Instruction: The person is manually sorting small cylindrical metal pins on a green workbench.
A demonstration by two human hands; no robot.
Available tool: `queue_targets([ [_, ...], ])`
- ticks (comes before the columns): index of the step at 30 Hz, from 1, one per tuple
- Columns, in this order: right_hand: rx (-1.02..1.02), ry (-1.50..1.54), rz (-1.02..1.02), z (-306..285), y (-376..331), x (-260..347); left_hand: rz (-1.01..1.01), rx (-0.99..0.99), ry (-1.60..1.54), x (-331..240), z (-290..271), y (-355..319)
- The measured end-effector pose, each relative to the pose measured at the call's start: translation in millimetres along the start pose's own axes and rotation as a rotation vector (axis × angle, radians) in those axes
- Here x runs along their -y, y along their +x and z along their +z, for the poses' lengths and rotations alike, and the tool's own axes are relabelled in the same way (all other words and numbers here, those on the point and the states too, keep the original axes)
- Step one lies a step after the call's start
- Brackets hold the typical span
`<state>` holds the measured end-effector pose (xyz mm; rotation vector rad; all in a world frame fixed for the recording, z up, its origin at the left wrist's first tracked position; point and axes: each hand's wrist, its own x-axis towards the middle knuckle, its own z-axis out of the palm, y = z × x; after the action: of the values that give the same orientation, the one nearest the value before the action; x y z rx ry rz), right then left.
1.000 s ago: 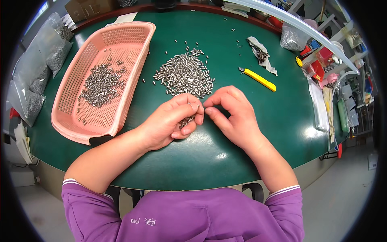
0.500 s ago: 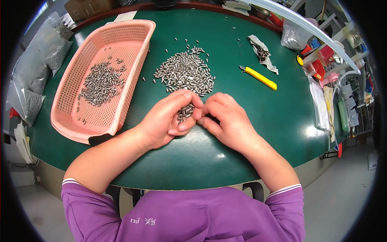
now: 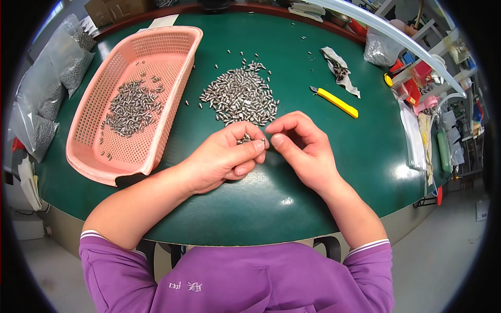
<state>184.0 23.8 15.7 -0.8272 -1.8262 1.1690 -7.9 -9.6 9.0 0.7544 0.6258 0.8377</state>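
Note:
My left hand is cupped round several small metal parts, with one part pinched at the tips of its thumb and forefinger. Just to its right, my right hand holds its thumb and forefinger apart, with nothing visible between them; its other fingers are curled. Beyond both hands lies a loose pile of small silvery cylindrical metal parts on the green table. More such parts lie in a pink plastic basket to the left.
A yellow utility knife and a crumpled cloth with dark bits lie at the right. Clear bags of metal parts line the left edge. A curved pale tube arches over the right side, near cluttered shelves.
My right hand has drawn slightly apart from the left, its thumb and forefinger opening. My left thumb has come down to the forefinger, pinching one metal part and covering some of the handful.

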Motion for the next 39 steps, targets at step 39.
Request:
queue_targets([
  [39, 0.119, -0.745, -0.25, 5.9, -1.0, -0.7, 0.061, 0.02, -0.199, -0.7, -9.5, 1.6],
])
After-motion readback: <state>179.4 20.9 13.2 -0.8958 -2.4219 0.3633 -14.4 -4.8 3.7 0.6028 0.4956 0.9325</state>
